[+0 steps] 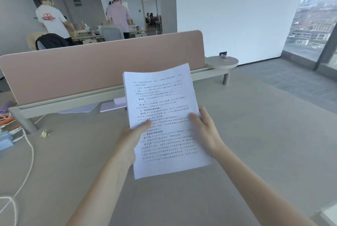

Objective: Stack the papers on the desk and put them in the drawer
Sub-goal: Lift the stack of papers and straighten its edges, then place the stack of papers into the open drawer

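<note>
Holding the stack of papers (164, 116) with both hands, lifted above the desk (255, 152), printed side facing me. Left hand (130, 141) is closed on the stack's left edge: thumb (145, 123) pressed flat on the top sheet, the other fingers under the stack, hidden. Right hand (205, 131) is clamped on the right edge the same way, thumb on the print, one fingertip visible past the edge, the rest behind the paper. Stack is tilted, its far end leaning slightly left, near corner hanging below my wrists.

Past the left hand, more loose sheets (111, 106) lie on the desk against the base of the pink divider (91, 69); the held stack covers their right end, so I can't count them. Far left of the left hand: a white cord (27, 162), a small gold clip (44, 133), and some blue and orange bits cut off by the frame edge, can't identify them. Beyond the right hand, a round side shelf (222, 62) with something small and pinkish on it, too blurry to name. Print on the pages is too soft to read. Two people stand beyond the divider, backs turned.
</note>
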Motion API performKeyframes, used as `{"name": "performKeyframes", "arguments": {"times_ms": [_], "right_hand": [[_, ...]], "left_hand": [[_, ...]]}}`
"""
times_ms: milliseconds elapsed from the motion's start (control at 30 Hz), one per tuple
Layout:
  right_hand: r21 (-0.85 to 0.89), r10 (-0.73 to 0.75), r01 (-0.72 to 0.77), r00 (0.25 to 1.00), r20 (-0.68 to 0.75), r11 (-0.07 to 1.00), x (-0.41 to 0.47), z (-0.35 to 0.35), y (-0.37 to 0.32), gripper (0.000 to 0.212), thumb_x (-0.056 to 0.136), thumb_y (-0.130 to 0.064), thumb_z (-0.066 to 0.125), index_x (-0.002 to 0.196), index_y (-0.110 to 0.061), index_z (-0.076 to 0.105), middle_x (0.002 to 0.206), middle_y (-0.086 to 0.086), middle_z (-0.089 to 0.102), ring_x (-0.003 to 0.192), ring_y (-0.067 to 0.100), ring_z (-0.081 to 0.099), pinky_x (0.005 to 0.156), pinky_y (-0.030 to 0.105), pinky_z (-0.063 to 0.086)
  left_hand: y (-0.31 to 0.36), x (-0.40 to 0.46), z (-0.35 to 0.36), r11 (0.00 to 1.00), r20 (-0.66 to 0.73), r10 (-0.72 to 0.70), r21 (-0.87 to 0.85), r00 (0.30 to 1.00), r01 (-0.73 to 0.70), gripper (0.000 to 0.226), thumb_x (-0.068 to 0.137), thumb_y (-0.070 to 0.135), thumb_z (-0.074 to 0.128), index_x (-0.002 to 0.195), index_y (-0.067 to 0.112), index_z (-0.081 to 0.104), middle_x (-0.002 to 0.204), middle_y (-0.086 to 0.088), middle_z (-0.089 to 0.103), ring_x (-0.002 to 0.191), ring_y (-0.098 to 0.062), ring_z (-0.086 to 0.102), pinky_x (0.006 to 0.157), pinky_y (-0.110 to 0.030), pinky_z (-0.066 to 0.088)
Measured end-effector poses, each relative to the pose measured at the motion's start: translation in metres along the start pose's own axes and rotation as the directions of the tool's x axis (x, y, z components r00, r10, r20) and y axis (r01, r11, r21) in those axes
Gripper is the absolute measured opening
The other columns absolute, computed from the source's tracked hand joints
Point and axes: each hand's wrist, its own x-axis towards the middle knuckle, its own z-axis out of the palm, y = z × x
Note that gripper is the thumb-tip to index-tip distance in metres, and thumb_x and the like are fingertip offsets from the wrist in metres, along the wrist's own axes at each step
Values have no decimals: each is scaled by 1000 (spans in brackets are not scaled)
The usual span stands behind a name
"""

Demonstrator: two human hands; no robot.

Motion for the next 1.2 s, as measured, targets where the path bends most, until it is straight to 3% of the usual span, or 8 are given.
{"name": "performKeyframes", "arguments": {"times_ms": [167, 300, 400, 500, 667, 833, 967, 1200], "right_hand": [[10, 22, -21, 994, -109, 1000, -34, -82, -3, 40, 91, -29, 55, 103, 7, 42, 95, 3, 52, 88, 20, 54, 79, 41, 47], [-1, 58, -60, 973, -223, 998, -74, -152, -2, 43, 85, -36, 57, 94, 2, 37, 90, 8, 49, 85, 20, 50, 75, 45, 47], [6, 84, -86, 950, -299, 996, -112, -201, -3, 40, 88, -31, 57, 99, 4, 42, 96, 30, 53, 83, 27, 58, 83, 57, 54], [-13, 81, -93, 924, -374, 996, -148, -250, -4, 20, 97, -19, 53, 97, 1, 49, 97, 22, 65, 84, 32, 69, 82, 47, 58], [-48, 78, -113, 885, -460, 992, -206, -333, -3, 22, 99, -12, 52, 117, -3, 61, 115, 20, 72, 103, 39, 71, 92, 54, 57], [-38, 89, -128, 845, -527, 991, -265, -405, 2, 22, 99, -8, 54, 115, -13, 68, 111, 12, 77, 97, 34, 76, 87, 51, 61], [-17, 145, -187, 816, -560, 982, -297, -456, 13, 21, 99, -10, 57, 115, -13, 69, 108, 12, 78, 94, 37, 77, 85, 56, 61], [-163, 207, -364, 784, -585, 917, -322, -520, 45, 25, 94, -2, 57, 109, -11, 75, 107, 15, 79, 99, 34, 76, 93, 53, 58]], "left_hand": [[-4, -33, 72, 999, 115, -4, -37, 993, 8, 20, 87, 33, 67, 105, 24, 64, 86, 18, 57, 100, -11, 46, 89, -33, 29], [-19, -68, 133, 998, 172, -6, -60, 985, 17, 19, 90, 36, 62, 107, 27, 61, 103, 12, 60, 105, -11, 45, 89, -30, 29], [-37, -103, 177, 997, 222, -32, -58, 974, 46, 24, 93, 36, 57, 116, 30, 57, 117, 13, 51, 113, -6, 41, 95, -29, 27], [-54, -139, 219, 997, 254, -69, -19, 965, 77, 24, 92, 38, 58, 114, 29, 62, 128, 11, 58, 126, -16, 49, 110, -38, 32], [-80, -207, 288, 997, 303, -72, 17, 950, 70, 7, 97, 31, 53, 102, 27, 56, 105, 9, 61, 107, -17, 49, 96, -35, 36], [-113, -264, 349, 993, 383, -118, 51, 916, 107, 9, 99, 32, 48, 102, 26, 55, 100, 14, 55, 106, -14, 48, 92, -33, 31], [-134, -292, 383, 992, 471, -85, 123, 878, 29, 23, 96, 29, 50, 89, 16, 67, 93, -1, 73, 85, -20, 67, 72, -34, 49], [-180, -298, 417, 913, 616, -23, 334, 787, -236, 7, 88, 22, 63, 90, 19, 68, 90, 5, 77, 91, -19, 72, 83, -38, 57]]}}
